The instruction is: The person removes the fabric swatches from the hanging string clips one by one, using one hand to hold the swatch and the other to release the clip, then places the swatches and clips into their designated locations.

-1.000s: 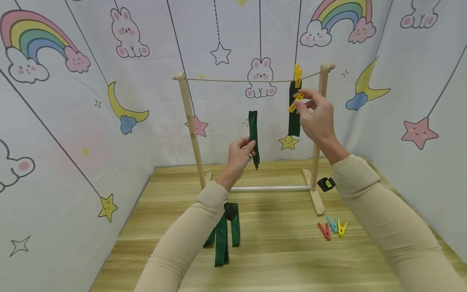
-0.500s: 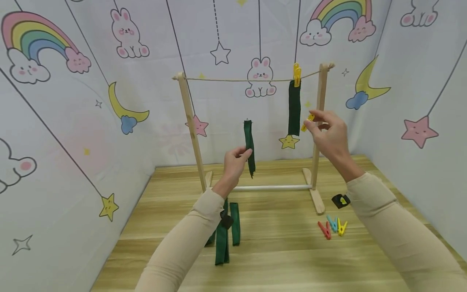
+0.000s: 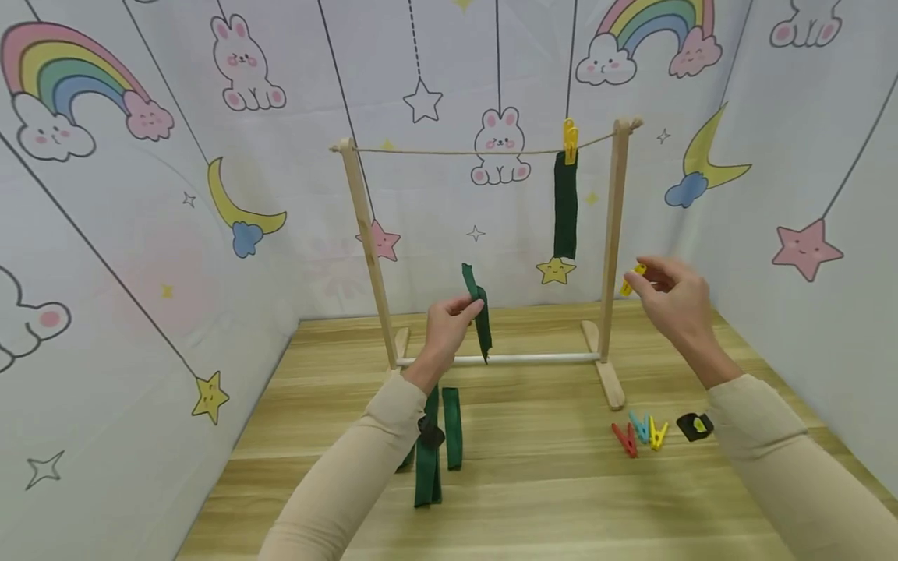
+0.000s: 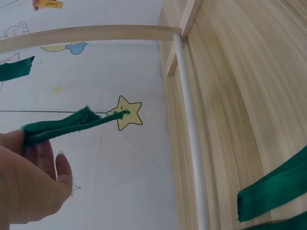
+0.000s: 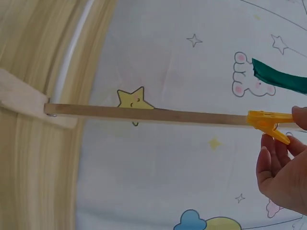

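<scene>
My left hand (image 3: 449,327) pinches a green ribbon strip (image 3: 484,331) in front of the wooden stand. The strip is folded over, its frayed ends (image 4: 88,115) showing in the left wrist view. Out to the right of the stand, my right hand (image 3: 677,300) holds a yellow clothespin (image 3: 634,279) between thumb and fingers; the right wrist view shows this clothespin (image 5: 271,117) side-on. Another green strip (image 3: 565,206) hangs from the string (image 3: 456,153) near its right end, held by a yellow clothespin (image 3: 570,142). Neither hand touches the stand.
The stand has a left post (image 3: 368,249), a right post (image 3: 614,241) and a white bottom rod (image 3: 533,359). More green strips (image 3: 453,428) lie on the table beneath my left forearm. Red (image 3: 624,441), blue (image 3: 639,426) and yellow (image 3: 657,433) clothespins lie at the right.
My right hand has moved right and down, away from the hanging strip, carrying the yellow clothespin. My left hand has come down and slightly left, and its strip's upper end now bends over.
</scene>
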### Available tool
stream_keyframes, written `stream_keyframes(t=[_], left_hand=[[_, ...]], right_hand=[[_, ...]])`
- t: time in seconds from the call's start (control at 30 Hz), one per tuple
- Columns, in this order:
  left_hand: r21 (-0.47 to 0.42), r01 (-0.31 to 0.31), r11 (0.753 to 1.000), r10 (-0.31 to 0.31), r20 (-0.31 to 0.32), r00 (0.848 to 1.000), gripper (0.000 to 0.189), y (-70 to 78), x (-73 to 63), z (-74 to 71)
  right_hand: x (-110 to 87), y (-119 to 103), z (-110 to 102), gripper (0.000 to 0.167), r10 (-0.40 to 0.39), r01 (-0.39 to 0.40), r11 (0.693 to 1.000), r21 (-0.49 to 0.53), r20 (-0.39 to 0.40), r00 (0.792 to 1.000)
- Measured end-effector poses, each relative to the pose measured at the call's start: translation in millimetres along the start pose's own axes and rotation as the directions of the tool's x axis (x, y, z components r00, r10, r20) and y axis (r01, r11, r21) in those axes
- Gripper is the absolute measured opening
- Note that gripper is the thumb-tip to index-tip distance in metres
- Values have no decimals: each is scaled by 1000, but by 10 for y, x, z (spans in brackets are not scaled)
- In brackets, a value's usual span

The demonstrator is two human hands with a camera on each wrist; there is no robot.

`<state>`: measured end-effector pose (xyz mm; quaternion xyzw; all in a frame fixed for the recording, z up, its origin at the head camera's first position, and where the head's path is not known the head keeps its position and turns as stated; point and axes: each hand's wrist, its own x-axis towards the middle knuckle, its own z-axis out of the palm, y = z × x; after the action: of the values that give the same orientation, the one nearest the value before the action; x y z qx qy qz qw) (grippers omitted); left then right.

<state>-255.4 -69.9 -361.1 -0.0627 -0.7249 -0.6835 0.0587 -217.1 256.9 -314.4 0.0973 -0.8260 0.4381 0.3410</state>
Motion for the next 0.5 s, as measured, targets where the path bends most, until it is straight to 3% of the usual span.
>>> stream_keyframes(t=[0.27, 0.5], left_hand=[[-100, 79, 992, -77, 23, 997, 27, -205, -65, -2], [-104, 140, 985, -138, 34, 990, 30, -372, -181, -40]], right_hand=[[-252, 303, -180, 39, 78, -75, 991, -112, 20, 997], [-452, 501, -306, 46, 159, -139, 968, -210, 86, 983]])
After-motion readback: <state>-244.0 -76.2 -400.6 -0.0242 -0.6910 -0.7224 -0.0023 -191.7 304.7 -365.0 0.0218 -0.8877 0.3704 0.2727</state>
